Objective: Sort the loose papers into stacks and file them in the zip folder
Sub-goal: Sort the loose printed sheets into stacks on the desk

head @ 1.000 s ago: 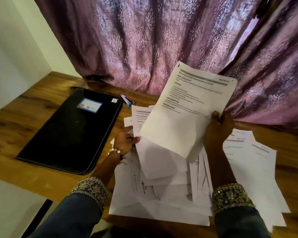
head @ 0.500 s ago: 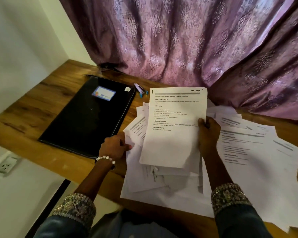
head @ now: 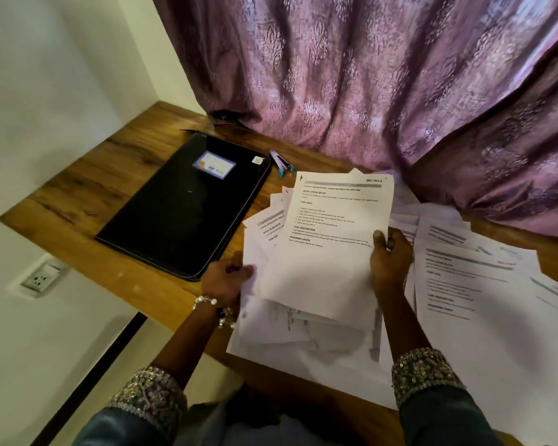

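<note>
The right hand point(head: 388, 262) pinches the right edge of a printed sheet point(head: 332, 239), thumb on top, holding it just above the pile of loose papers point(head: 484, 300). The left hand point(head: 226, 278) grips the left edges of the sheets underneath. To do this step well, I'd read the heading first, then lay the sheet flat and square its edges on a matching stack. The papers are white, printed, overlapping untidily on the wooden table point(head: 87, 188). The black zip folder point(head: 181, 214) lies closed to the left, untouched.
</note>
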